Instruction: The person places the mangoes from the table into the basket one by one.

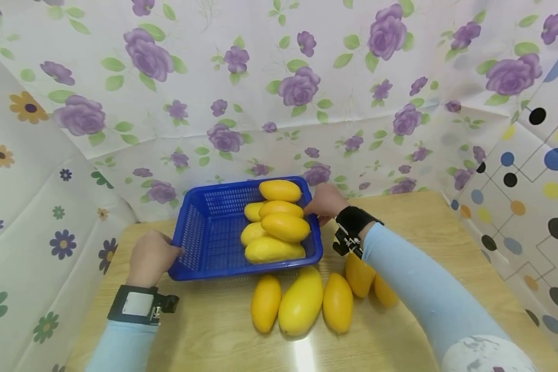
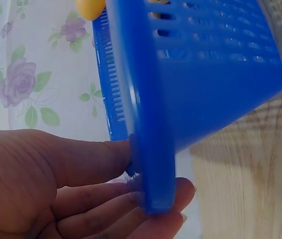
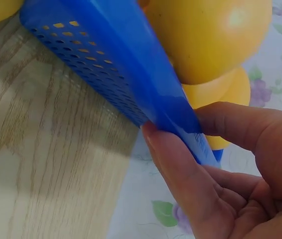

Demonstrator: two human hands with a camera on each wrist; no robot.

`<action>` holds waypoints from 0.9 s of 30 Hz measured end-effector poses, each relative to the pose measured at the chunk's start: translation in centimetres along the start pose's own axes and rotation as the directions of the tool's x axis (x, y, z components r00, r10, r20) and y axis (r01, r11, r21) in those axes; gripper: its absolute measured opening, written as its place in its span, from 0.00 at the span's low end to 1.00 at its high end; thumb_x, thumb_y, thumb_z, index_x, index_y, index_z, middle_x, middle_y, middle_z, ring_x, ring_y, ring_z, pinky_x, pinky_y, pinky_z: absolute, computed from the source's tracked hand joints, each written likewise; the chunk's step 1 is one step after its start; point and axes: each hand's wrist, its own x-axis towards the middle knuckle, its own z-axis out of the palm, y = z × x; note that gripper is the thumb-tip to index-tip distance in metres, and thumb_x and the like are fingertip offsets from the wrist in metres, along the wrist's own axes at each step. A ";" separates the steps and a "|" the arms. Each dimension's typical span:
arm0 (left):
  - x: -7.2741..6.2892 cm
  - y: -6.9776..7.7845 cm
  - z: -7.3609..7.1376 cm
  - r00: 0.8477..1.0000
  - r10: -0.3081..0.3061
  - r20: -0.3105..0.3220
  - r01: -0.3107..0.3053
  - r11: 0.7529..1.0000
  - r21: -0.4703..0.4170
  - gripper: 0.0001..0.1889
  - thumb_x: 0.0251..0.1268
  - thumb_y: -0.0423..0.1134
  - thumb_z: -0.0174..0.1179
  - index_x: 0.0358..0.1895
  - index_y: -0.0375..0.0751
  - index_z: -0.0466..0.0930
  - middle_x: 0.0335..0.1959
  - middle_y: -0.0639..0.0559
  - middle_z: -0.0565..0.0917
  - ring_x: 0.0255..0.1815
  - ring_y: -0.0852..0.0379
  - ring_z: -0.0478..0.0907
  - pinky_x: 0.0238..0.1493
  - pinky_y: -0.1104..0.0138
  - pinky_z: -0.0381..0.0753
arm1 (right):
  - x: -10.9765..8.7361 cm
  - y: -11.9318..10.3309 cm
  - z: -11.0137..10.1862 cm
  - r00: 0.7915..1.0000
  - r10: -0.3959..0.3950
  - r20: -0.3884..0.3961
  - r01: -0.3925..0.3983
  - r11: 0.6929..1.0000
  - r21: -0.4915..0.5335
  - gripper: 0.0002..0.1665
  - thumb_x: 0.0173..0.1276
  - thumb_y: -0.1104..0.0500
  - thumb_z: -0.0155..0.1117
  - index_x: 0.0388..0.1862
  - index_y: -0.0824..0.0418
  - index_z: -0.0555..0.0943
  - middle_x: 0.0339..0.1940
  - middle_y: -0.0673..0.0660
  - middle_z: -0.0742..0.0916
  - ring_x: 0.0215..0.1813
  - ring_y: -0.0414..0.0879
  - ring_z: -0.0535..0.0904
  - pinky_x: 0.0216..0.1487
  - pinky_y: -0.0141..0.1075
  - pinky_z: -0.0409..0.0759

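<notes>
A blue plastic basket (image 1: 223,240) with slotted sides stands near the back of the table, and several yellow mangoes (image 1: 285,227) are piled in its right half. My left hand (image 1: 150,254) grips its left rim. In the left wrist view, the thumb lies on the inner side of the rim and the fingers (image 2: 183,191) are curled beneath it. At the opposite end my right hand (image 1: 327,201) pinches the right rim. The right wrist view shows that thumb (image 3: 220,119) at the inner edge, beside the mangoes, and a finger against the outside.
In front of the basket, several loose mangoes (image 1: 301,305) lie in a row on the wooden table (image 1: 204,330); my right forearm partly covers the rightmost ones. A flowered cloth (image 1: 260,103) hangs close behind the basket, with patterned sheets on both sides.
</notes>
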 end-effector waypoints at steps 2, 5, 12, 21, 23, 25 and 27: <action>-0.1 0.0 0.3 1.000 -0.006 -0.015 0.006 1.000 0.011 0.20 0.54 0.44 0.64 0.41 0.27 0.82 0.35 0.34 0.85 0.29 0.44 0.82 0.21 0.60 0.77 | 0.0 -0.1 0.2 1.000 -0.003 -0.014 0.003 0.999 -0.033 0.17 0.49 0.56 0.73 0.27 0.67 0.77 0.16 0.58 0.81 0.24 0.58 0.84 0.20 0.40 0.81; -0.7 0.2 0.6 0.995 0.008 -0.100 -0.004 0.999 0.036 0.25 0.56 0.46 0.63 0.47 0.26 0.79 0.44 0.30 0.82 0.37 0.37 0.82 0.22 0.57 0.78 | -0.1 -0.2 0.4 1.000 -0.011 -0.023 0.010 0.998 -0.059 0.16 0.49 0.56 0.73 0.25 0.67 0.79 0.17 0.61 0.84 0.22 0.58 0.84 0.19 0.40 0.80; -6.2 5.2 1.1 0.878 0.255 -0.405 -0.229 0.967 0.111 0.23 0.57 0.53 0.62 0.46 0.37 0.82 0.35 0.39 0.86 0.20 0.50 0.81 0.13 0.65 0.72 | 0.1 -0.1 0.5 0.998 -0.052 -0.034 0.049 0.995 -0.089 0.18 0.49 0.53 0.73 0.24 0.67 0.78 0.17 0.61 0.85 0.21 0.56 0.84 0.20 0.40 0.80; -13.2 10.0 6.1 0.919 0.386 -0.080 -0.390 0.920 -0.045 0.27 0.54 0.52 0.65 0.53 0.37 0.78 0.48 0.41 0.83 0.49 0.46 0.81 0.48 0.55 0.80 | 0.0 0.1 0.2 0.998 -0.037 -0.049 0.032 0.994 -0.102 0.18 0.50 0.53 0.72 0.22 0.67 0.78 0.20 0.65 0.86 0.21 0.56 0.84 0.19 0.38 0.80; -13.7 10.1 7.4 0.928 0.373 0.009 -0.372 0.927 -0.050 0.29 0.53 0.51 0.66 0.55 0.35 0.76 0.52 0.39 0.81 0.53 0.44 0.78 0.51 0.53 0.78 | -0.1 0.2 0.2 0.998 -0.035 -0.053 0.030 0.994 -0.102 0.18 0.51 0.53 0.72 0.22 0.67 0.78 0.20 0.64 0.86 0.22 0.56 0.84 0.19 0.38 0.80; -13.9 10.0 8.5 0.925 0.373 0.065 -0.372 0.928 -0.036 0.32 0.52 0.51 0.67 0.56 0.33 0.74 0.52 0.38 0.80 0.52 0.43 0.78 0.51 0.52 0.78 | -0.2 0.3 0.3 0.998 -0.037 -0.055 0.031 0.994 -0.103 0.18 0.51 0.53 0.72 0.22 0.67 0.79 0.19 0.63 0.85 0.23 0.57 0.84 0.19 0.38 0.80; -14.0 9.8 9.3 0.924 0.373 0.085 -0.372 0.928 -0.026 0.33 0.51 0.50 0.68 0.57 0.31 0.73 0.51 0.37 0.80 0.51 0.43 0.78 0.49 0.52 0.79 | -0.2 0.3 0.5 0.997 -0.040 -0.059 0.034 0.994 -0.103 0.17 0.52 0.53 0.72 0.22 0.67 0.79 0.17 0.62 0.85 0.23 0.57 0.84 0.18 0.38 0.80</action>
